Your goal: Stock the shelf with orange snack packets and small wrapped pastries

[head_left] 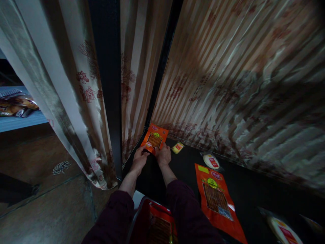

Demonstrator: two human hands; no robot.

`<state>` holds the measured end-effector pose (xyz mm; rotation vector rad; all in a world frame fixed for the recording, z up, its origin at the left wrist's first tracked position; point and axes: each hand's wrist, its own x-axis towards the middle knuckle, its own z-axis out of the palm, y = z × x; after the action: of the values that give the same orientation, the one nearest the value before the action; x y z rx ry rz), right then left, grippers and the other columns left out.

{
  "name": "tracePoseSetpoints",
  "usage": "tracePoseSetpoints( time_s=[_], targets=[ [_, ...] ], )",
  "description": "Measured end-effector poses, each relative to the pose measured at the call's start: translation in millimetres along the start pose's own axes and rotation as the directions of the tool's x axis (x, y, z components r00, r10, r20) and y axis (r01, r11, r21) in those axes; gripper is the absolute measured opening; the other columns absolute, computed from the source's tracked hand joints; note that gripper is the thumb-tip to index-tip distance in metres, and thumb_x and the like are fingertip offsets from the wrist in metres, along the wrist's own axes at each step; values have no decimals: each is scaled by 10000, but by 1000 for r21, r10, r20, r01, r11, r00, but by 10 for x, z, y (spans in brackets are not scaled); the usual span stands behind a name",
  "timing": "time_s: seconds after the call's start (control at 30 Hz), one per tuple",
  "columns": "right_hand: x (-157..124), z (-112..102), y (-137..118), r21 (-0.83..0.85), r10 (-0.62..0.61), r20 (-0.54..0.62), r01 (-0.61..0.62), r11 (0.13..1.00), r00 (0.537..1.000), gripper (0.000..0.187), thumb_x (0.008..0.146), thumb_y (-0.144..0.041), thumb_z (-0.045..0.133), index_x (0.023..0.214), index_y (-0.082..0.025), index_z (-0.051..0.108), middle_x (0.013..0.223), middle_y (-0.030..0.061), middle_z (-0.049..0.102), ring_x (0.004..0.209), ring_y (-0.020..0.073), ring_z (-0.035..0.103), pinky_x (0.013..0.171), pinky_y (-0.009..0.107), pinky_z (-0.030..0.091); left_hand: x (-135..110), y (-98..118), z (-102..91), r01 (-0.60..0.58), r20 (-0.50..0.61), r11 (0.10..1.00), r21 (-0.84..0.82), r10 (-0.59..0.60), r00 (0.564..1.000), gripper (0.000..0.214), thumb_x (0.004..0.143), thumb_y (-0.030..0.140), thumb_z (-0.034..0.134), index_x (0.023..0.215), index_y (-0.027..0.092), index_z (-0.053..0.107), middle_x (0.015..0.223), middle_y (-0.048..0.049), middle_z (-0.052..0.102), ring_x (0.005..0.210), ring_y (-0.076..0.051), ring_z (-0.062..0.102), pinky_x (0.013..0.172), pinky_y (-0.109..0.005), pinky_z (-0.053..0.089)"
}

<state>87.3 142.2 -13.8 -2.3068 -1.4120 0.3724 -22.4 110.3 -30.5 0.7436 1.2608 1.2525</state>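
Head view: the left hand (pixel 141 159) is curled, its thumb and fingers brought in on the near left corner of an orange packet (pixel 155 139), and the right hand (pixel 164 155) is closed in the same manner on its near right corner, so that the packet is held by both. The orange packet is placed at the back left corner of a black shelf (pixel 185 171); whether it is resting flat or slightly tilted cannot be told. Just right of it, by the back edge, a small yellow packet (pixel 178 147) is laid, and farther right along that edge a white round packet (pixel 211 161) with a red label is set. Nearer the front edge, a large orange packet (pixel 215 200) is laid face up, and to its right a second white packet (pixel 283 230) is partly cut off by the frame. Between the purple sleeves (pixel 114 211), a red basket (pixel 136 217) is seen with another orange pack (pixel 159 228) inside. The shelf's back and left edges are bordered by a printed curtain (pixel 215 78), and a black post (pixel 108 84) is stood at its left edge.
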Motion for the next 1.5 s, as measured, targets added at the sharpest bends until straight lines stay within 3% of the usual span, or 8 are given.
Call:
tracePoseSetpoints(
  time_s=[0.13,0.23,0.4,0.6,0.8,0.9,1.3,1.5],
  targets=[
    [57,25,10,3,-27,-5,27,1000,1000,518,864,-338,506,1354,-181,444,1230,122,520,1171,248,505,926,319,423,33,-36,26,-75,15,992,-102,77,997,341,780,23,547,1085,138,646,1116,-99,647,978,-142,632,946,-287,460],
    [86,27,9,8,-34,13,34,999,999,505,862,-334,507,1349,-209,458,1242,107,515,1169,243,500,917,320,426,28,-45,49,-45,29,986,-158,50,998,312,778,29,565,1055,144,652,1185,-105,620,981,-151,640,959,-308,463],
    [104,67,41,21,-81,-32,81,996,996,472,849,-305,529,1312,-217,515,1297,96,487,1192,263,452,949,325,406,20,-40,62,44,47,980,-195,-36,998,326,782,21,577,1079,144,635,1132,-101,662,988,-147,645,998,-320,438],
    [144,128,67,41,-119,-74,123,992,990,429,832,-254,544,1248,-160,582,1294,124,482,1181,269,452,1012,315,362,23,-48,57,24,35,975,-221,-17,999,266,782,10,581,1011,130,644,1090,-104,684,1028,-149,636,1013,-312,422],
    [80,118,69,5,-156,-94,157,988,983,424,825,-266,553,1241,-193,593,1411,127,367,1242,301,385,1026,372,345,-2,-35,60,37,45,973,-230,-27,999,321,748,16,629,1040,147,647,1102,-103,687,1081,-173,622,1043,-337,398],
    [49,114,74,-11,-178,-71,178,984,981,421,837,-268,537,1251,-218,587,1411,101,386,1248,284,382,1029,358,334,-22,-38,76,46,52,971,-237,-35,998,362,751,5,619,1081,153,632,1125,-104,679,1095,-173,616,1035,-333,409],
    [146,188,113,43,-217,-28,218,975,976,446,832,-194,521,1272,-139,572,1464,121,372,1294,250,399,1045,320,345,-17,-77,75,81,69,953,-291,-64,996,341,771,8,611,1088,134,615,1002,-82,706,1020,-152,643,1007,-324,439],
    [-25,133,197,74,-276,-98,284,956,956,404,861,-186,465,1239,-137,596,1426,139,425,1332,238,355,1061,345,328,36,-165,105,13,13,979,-204,-10,1000,367,743,24,626,1086,151,609,1176,-103,608,965,-141,638,926,-295,480]
  ],
)
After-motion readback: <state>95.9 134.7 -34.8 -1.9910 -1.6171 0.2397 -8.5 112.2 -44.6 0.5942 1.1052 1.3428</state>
